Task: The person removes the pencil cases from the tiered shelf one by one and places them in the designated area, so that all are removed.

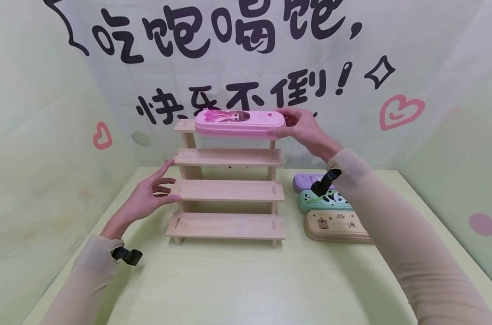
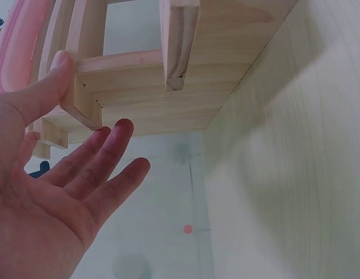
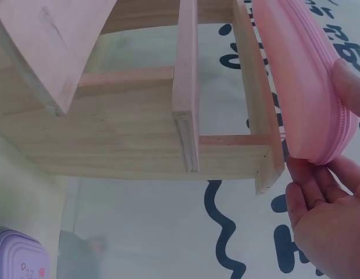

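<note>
A pink zip pencil case (image 1: 239, 123) with a cartoon girl on its lid is level with the top board of a four-step wooden rack (image 1: 229, 189). My right hand (image 1: 304, 128) grips the case's right end, thumb in front. In the right wrist view, a narrow gap shows between that end of the pencil case (image 3: 302, 81) and the top board (image 3: 258, 87). At the rack's left side, my left hand (image 1: 146, 196) touches the boards with spread fingers. In the left wrist view the thumb (image 2: 60, 72) lies against a board edge.
Purple (image 1: 306, 182), green panda (image 1: 319, 200) and tan (image 1: 337, 225) pencil cases lie on the table (image 1: 237, 280) right of the rack, partly hidden by my right sleeve. A white sheet (image 1: 246, 67) with black lettering hangs behind; pale walls stand at both sides.
</note>
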`<state>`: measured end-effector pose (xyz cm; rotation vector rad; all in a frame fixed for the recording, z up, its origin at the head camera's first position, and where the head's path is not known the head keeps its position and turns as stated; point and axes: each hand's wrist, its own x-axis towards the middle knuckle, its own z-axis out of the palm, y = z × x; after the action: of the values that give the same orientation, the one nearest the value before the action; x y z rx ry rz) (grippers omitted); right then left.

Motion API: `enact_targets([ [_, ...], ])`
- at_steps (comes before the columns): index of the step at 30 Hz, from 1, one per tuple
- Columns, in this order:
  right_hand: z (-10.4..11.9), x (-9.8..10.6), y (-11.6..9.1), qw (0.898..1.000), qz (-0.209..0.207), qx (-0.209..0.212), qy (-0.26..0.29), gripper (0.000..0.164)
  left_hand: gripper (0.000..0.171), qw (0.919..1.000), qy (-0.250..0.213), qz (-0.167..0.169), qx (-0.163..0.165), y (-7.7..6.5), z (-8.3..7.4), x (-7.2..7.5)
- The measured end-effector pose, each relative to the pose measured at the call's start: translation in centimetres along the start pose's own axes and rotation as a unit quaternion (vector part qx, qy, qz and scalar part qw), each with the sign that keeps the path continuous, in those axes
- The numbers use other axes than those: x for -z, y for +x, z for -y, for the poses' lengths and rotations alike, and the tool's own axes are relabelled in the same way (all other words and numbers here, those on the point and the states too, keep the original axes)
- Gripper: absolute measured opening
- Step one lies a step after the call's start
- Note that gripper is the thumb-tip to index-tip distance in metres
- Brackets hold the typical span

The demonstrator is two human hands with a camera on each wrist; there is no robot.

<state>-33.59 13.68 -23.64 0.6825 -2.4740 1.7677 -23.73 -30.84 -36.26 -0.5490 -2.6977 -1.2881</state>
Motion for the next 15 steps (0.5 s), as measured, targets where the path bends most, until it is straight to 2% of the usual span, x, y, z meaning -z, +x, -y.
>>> enact_targets([
  [15, -0.2, 0.9, -4.1, 0.999, -0.019, 0.024, 0.012, 0.06, 0.108, 1.0, -0.002, 0.0, 0.002, 0.0, 0.3, -0.1],
])
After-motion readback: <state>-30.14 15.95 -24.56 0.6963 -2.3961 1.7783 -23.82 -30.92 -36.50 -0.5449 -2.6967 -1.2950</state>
